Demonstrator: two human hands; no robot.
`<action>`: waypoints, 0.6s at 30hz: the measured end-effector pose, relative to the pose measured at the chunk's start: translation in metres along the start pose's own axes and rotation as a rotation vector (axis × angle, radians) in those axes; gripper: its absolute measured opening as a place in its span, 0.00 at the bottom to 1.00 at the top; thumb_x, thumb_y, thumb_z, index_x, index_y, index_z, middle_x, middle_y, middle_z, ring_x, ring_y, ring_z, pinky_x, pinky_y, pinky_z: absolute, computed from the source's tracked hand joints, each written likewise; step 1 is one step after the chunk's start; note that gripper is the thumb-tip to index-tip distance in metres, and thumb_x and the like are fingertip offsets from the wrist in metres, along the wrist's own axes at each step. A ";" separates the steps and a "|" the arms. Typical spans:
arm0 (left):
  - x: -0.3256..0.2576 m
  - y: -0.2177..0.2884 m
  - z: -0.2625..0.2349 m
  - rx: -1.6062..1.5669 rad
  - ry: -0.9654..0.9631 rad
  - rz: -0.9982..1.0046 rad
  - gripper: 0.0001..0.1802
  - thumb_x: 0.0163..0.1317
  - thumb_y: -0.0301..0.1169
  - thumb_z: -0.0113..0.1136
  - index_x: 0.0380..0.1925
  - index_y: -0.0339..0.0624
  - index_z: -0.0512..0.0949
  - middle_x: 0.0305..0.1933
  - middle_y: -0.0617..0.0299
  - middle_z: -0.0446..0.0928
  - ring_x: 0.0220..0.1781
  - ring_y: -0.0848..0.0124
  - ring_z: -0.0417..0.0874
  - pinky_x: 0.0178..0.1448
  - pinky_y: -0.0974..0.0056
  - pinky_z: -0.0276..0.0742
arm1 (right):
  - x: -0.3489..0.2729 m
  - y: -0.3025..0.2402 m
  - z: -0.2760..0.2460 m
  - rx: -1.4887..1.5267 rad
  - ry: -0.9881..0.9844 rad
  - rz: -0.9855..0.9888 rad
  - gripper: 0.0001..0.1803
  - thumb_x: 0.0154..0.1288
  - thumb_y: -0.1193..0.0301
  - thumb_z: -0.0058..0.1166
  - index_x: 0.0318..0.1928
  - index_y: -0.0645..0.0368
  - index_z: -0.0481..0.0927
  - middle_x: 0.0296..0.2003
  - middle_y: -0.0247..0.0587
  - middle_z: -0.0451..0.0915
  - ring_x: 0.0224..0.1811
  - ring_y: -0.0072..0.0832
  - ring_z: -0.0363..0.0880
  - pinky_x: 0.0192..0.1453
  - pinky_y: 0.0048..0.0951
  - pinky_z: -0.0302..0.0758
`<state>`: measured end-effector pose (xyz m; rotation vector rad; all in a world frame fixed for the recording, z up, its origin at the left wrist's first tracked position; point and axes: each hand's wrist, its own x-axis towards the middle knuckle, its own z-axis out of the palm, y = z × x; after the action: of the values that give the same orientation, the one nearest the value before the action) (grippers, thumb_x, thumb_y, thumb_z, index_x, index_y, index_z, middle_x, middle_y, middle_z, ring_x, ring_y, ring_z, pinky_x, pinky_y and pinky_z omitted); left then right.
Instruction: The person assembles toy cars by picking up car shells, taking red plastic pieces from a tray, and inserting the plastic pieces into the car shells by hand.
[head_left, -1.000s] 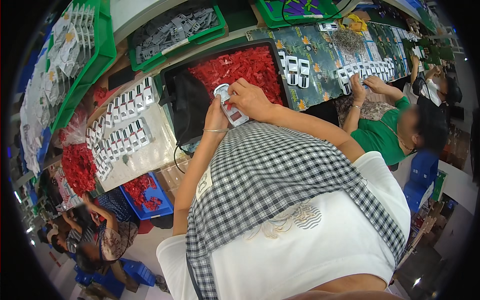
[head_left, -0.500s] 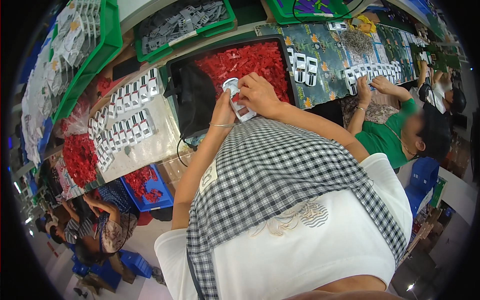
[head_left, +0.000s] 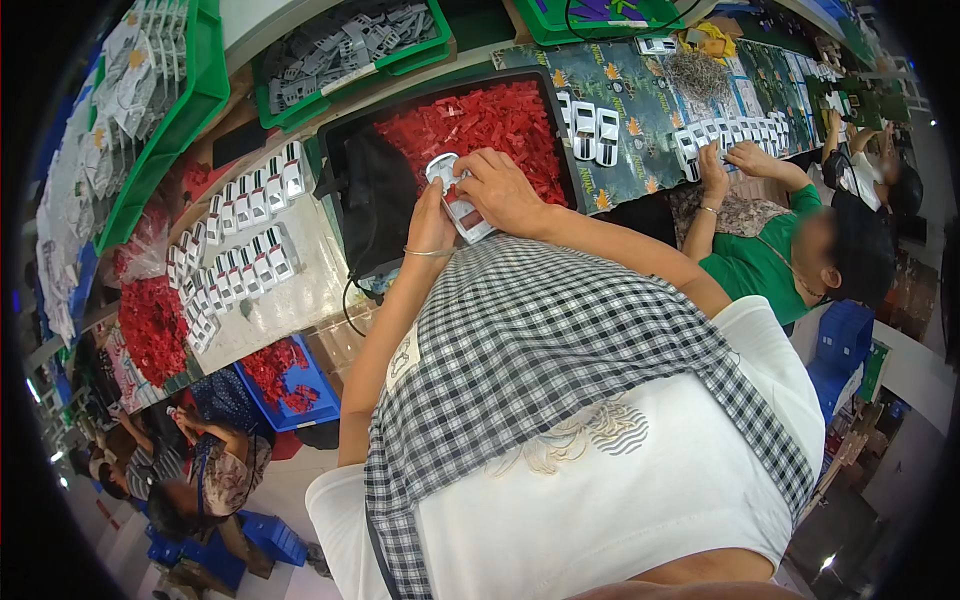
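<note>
Above the near edge of a black tray [head_left: 568, 140], both my hands are on a white, elongated plastic shell [head_left: 472, 224] with window openings, like a toy vehicle body. My left hand [head_left: 429, 226] grips its left side. The bent fingers of my right hand [head_left: 502, 190] press on its middle, where a bit of red shows; whether they pinch a separate piece is hidden. Behind my hands, many small red plastic parts [head_left: 490, 118] fill the tray. Black cloth [head_left: 376, 190] covers the tray's left part.
Rows of white shells [head_left: 250, 200] stand on the left table. Green bins of grey parts [head_left: 340, 55] and clear-white parts [head_left: 145, 90] lie beyond. A blue bin [head_left: 322, 405] holds red pieces. On the right, a co-worker in green [head_left: 755, 255] handles similar shells [head_left: 725, 132].
The whole view has shifted slightly, so the scene sits a little further left. My right fingers are curled lower over the shell, while my left hand keeps its grip.
</note>
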<state>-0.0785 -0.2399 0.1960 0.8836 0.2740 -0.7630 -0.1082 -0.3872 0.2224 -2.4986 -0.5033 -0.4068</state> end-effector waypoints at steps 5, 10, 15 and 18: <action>-0.003 0.001 0.004 -0.021 -0.011 0.022 0.16 0.71 0.36 0.36 0.50 0.37 0.67 0.46 0.57 0.71 0.47 0.69 0.75 0.50 0.59 0.77 | -0.001 0.002 -0.001 -0.005 0.014 -0.043 0.07 0.49 0.73 0.58 0.30 0.59 0.76 0.42 0.37 0.72 0.48 0.37 0.68 0.52 0.39 0.66; 0.002 -0.006 -0.005 -0.017 -0.010 0.052 0.16 0.71 0.36 0.37 0.50 0.37 0.67 0.46 0.56 0.72 0.47 0.68 0.75 0.51 0.58 0.77 | 0.000 0.003 0.000 -0.016 -0.005 -0.065 0.07 0.49 0.73 0.58 0.30 0.59 0.76 0.42 0.37 0.72 0.49 0.37 0.68 0.54 0.39 0.65; -0.006 0.000 0.009 -0.016 -0.006 0.027 0.17 0.71 0.37 0.40 0.50 0.37 0.67 0.47 0.56 0.72 0.47 0.70 0.76 0.49 0.62 0.77 | 0.001 0.002 -0.007 -0.031 0.041 -0.012 0.08 0.49 0.72 0.59 0.31 0.58 0.75 0.42 0.37 0.71 0.50 0.37 0.68 0.55 0.38 0.64; -0.009 0.006 0.014 0.102 0.000 0.001 0.16 0.69 0.36 0.44 0.49 0.36 0.69 0.45 0.58 0.74 0.43 0.74 0.77 0.44 0.68 0.76 | 0.001 0.001 -0.010 0.026 0.080 0.091 0.13 0.47 0.72 0.62 0.35 0.57 0.75 0.43 0.38 0.71 0.50 0.37 0.67 0.55 0.38 0.64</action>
<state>-0.0821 -0.2446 0.2126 0.9799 0.2367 -0.7811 -0.1087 -0.3933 0.2304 -2.4584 -0.3593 -0.4588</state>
